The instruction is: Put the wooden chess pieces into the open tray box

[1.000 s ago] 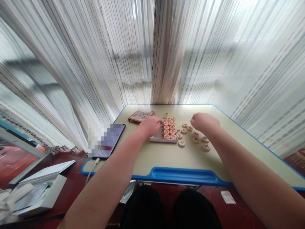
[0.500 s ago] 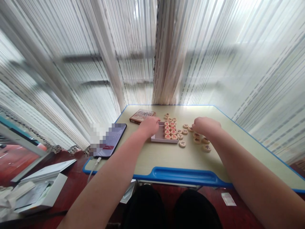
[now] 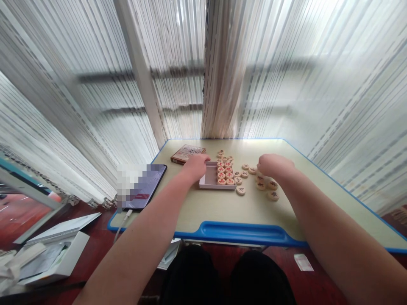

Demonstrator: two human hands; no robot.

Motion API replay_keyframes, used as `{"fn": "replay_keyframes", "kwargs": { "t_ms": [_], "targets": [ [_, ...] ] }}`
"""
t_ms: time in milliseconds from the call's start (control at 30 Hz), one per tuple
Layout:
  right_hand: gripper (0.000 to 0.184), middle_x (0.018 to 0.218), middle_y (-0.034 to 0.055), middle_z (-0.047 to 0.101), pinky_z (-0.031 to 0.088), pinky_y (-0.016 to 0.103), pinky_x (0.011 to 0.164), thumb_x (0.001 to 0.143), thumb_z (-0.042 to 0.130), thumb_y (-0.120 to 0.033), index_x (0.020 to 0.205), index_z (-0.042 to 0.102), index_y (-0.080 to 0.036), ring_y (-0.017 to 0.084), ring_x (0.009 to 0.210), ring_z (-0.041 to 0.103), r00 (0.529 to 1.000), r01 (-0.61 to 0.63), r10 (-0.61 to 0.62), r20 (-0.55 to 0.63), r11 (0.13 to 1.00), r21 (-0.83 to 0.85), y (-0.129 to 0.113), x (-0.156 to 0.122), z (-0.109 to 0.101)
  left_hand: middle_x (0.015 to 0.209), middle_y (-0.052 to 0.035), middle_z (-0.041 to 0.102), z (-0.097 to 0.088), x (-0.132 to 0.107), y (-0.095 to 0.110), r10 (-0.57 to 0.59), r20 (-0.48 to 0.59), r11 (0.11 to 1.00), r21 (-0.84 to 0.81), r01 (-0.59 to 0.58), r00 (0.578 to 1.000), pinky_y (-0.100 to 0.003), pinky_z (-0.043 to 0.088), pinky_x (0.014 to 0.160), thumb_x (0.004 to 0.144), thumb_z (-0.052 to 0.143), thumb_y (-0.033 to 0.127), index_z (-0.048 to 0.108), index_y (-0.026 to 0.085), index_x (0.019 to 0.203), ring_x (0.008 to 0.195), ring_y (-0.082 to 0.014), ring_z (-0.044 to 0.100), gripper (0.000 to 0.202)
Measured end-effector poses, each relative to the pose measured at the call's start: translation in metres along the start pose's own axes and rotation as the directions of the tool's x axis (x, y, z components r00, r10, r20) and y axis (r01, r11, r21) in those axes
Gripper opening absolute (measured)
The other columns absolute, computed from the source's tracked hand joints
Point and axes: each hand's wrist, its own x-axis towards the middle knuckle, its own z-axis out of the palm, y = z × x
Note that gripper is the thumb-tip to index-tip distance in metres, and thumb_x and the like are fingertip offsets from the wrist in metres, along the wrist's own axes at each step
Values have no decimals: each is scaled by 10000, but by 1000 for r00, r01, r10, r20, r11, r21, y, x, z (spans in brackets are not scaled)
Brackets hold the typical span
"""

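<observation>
A shallow white box stands on the table with red-marked Chinese chess pieces lined up in two columns on its right side. My left hand is closed at the box's left wall, fingers curled over its rim. To the right, my right hand is bent down with its fingers closed among loose dark-marked Chinese chess pieces. Whatever sits between those fingertips is hidden by the hand. More loose pieces lie between the box and my right hand, and several others lie behind the box.
A patterned flat box lies at the table's back left. Nearer on the left is a tablet with a white cable. A blue trough runs along the table's front edge. Curtains hang right behind the table.
The view has shifted slightly, moving everything a little to the left in the picture. Both hands keep nearly the same places, and the rows in the box look the same.
</observation>
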Motion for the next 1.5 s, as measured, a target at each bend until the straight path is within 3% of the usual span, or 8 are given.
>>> {"fn": "replay_keyframes", "kwargs": {
  "t_ms": [167,400,600,1033,1167,1300,1400,1500],
  "targets": [
    [283,765,152,677,488,367,627,819,482,-282,929,658,-90,239,664,653,983,-12,-5,182,996,93,15,-5,-8,1077,-73,685,0,0,-2,-17,10,1000,-5,17,1000,-317,480,919,758,419,73,680,164,1016,1008,-198,611,379],
    [283,748,134,684,492,340,569,792,529,-334,870,640,-85,198,552,639,930,49,-94,355,990,133,28,-13,-7,1054,-68,691,0,1,0,7,-8,1000,11,-7,1000,-322,477,921,760,422,79,686,160,996,995,-199,613,363],
    [259,754,126,685,487,313,552,766,559,-286,922,632,-92,192,561,641,937,126,-163,310,983,137,21,-12,-4,1052,-62,691,-2,0,2,8,11,1000,23,-8,1000,-323,473,917,758,424,75,685,162,989,993,-200,614,359],
    [457,706,87,660,443,315,537,720,602,-448,1061,626,-143,218,617,617,919,294,-298,259,954,57,14,-20,-6,1051,-72,685,-2,0,2,1,46,1000,16,-1,999,-323,474,919,730,423,67,690,152,977,995,-203,605,373],
    [307,857,110,677,429,305,582,735,580,-332,962,672,-146,236,747,620,937,343,-341,71,939,-10,8,-15,-6,1058,-75,682,0,1,1,1,49,1000,9,-1,999,-318,472,920,727,420,65,690,147,989,998,-203,602,385],
    [308,953,66,655,427,269,601,740,556,-236,1022,677,-209,191,770,604,856,513,-496,-146,851,113,-4,-14,1,1061,-75,681,-1,1,1,21,60,1000,13,-22,998,-312,470,921,720,425,61,691,149,998,1003,-203,599,394],
    [320,1038,56,626,445,266,642,749,560,-227,1040,693,-253,178,779,604,792,611,-603,-98,777,154,-12,-14,9,1053,-73,684,-2,0,3,20,61,1000,0,-20,998,-311,472,914,710,431,58,695,152,988,996,-203,601,395],
    [302,1084,72,612,457,275,696,772,565,-262,1043,697,-240,189,826,609,799,601,-593,-100,782,164,-13,-10,14,1028,-74,692,-4,-1,4,18,56,999,-30,-16,998,-315,477,900,696,434,49,702,148,961,975,-205,606,390]
  ]
}}
